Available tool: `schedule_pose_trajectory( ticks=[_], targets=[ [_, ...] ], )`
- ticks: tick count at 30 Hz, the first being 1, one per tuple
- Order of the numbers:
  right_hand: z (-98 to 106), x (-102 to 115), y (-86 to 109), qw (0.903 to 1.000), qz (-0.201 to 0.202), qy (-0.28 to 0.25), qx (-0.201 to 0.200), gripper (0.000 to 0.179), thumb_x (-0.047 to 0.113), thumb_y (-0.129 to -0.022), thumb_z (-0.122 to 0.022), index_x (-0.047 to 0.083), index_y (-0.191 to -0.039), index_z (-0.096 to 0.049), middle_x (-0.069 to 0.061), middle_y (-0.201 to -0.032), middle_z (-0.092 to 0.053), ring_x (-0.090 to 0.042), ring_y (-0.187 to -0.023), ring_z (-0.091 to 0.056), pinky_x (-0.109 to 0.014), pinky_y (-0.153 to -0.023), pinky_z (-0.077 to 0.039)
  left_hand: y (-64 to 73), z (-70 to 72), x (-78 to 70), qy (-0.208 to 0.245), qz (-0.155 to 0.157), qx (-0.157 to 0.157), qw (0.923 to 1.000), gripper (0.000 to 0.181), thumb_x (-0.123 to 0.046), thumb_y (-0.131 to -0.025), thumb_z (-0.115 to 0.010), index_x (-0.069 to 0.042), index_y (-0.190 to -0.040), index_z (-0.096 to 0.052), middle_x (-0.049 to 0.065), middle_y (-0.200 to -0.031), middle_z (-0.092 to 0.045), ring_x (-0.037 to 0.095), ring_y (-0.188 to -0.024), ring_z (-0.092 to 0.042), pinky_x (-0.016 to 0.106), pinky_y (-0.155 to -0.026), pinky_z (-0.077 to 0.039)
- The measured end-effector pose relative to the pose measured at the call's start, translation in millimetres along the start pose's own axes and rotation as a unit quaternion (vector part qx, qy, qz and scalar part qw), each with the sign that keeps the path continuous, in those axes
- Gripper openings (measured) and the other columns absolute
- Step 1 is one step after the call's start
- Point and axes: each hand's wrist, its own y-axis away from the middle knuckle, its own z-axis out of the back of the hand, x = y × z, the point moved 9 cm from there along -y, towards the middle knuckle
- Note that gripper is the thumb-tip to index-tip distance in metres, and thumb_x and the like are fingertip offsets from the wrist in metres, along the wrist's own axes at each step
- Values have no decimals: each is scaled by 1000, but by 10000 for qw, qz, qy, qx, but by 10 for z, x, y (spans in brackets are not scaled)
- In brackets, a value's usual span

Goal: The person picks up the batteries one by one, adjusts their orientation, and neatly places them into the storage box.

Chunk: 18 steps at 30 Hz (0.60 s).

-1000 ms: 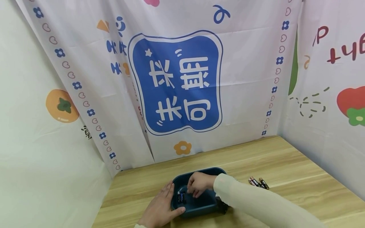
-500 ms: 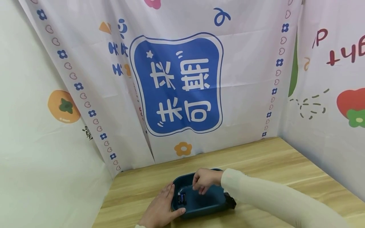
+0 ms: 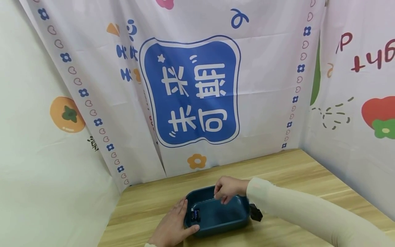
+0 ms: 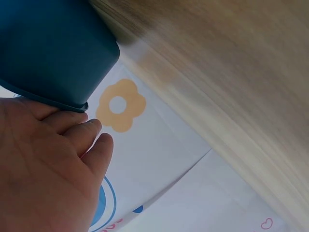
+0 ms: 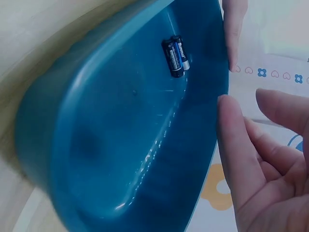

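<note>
Fingers (image 5: 234, 142) parted, empty — right hand (image 3: 227, 188) over tub (image 3: 222, 227) | left hand (image 3: 174, 221) straight-fingered on rim | two batteries (image 3: 195, 214) on tub floor, left end | risk: left hand pressing too hard — tub tips, batteries roll

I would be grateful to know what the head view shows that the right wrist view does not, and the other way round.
Only the head view shows the black object beside the basin, the pale right sleeve and the orange fruit print.

Only the right wrist view shows the gap between thumb and forefinger of the right hand, and lettering on the batteries.

Both show the left hand, right hand, basin, two batteries inside it, orange flower print and wooden table.
</note>
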Motion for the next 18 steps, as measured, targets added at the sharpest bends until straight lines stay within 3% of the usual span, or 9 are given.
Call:
schedule_pose_trajectory(
  ticks=[8, 18],
  targets=[
    [127, -32, 117, 9998, 12, -115, -148, 6, 6, -90, -68, 0, -89, -67, -18, -88, -65, -25, -70, -67, -38, -62, -59, -11, -17, 20, -48, 154, 103, 9998, 108, -83, -82, -37, -3, -154, -26, 13, -159, -20, 33, -142, -27, 55, -110, -27],
    [375, -180, 355, 9988, -81, -173, -447, 6, 8, -91, -68, 2, -92, -66, -12, -83, -64, -24, -68, -65, -41, -64, -58, 3, -13, -6, 10, 80, 160, 9998, 107, -82, -84, -36, -1, -153, -25, 15, -159, -19, 33, -142, -25, 55, -111, -27]
  ],
)
